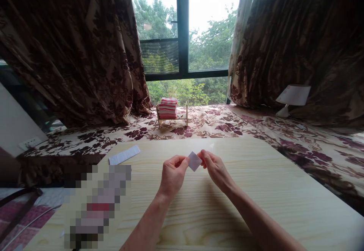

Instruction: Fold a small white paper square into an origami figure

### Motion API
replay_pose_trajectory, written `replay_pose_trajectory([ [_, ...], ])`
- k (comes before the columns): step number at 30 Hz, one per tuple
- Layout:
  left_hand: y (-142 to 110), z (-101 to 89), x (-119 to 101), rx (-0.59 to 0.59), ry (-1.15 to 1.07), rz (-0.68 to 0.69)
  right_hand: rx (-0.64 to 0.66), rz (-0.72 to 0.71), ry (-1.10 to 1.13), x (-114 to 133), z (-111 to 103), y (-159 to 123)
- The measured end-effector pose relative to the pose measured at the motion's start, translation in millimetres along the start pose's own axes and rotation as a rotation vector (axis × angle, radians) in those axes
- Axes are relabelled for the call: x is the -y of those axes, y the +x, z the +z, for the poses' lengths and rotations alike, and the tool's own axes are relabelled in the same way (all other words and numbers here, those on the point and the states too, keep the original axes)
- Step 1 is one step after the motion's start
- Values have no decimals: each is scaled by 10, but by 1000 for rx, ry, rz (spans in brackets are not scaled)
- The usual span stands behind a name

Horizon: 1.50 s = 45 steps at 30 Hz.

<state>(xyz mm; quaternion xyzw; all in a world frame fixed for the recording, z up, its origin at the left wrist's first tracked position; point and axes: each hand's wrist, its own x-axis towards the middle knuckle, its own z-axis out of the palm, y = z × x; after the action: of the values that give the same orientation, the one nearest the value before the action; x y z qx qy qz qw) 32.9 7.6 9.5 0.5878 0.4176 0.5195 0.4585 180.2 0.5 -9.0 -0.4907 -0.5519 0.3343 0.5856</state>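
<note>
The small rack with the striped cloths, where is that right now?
In the head view, the rack stands left of centre on the floral cloth, below the window.

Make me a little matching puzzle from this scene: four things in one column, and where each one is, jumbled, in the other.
1. pale square
2. striped cloths
3. lamp
4. white strip

A. on the floral cover, toward the right
B. near the far left corner of the table
C. between the left hand and right hand
D. stacked on a small stand

Pairs: 1-C, 2-D, 3-A, 4-B
</note>
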Motion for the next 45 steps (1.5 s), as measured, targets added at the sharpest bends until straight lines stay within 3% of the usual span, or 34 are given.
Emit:
replay_pose_trajectory([
  [6,-10,26,31,-37,3,7,56,-64,1,17,154,-89],
  [13,-56,-3,151,-64,122,122,74,-98,-19,-63,293,-150],
  [21,-37,-18,256,-82,174,176,-10,-132,-62,-221,387,-150],
  [30,-8,-85,206,-15,118,119,-98,-153,-50,-242,377,-108],
  [45,100,-174,269,54,37,-84,-82,-63,-15,-289,221,-34],
])
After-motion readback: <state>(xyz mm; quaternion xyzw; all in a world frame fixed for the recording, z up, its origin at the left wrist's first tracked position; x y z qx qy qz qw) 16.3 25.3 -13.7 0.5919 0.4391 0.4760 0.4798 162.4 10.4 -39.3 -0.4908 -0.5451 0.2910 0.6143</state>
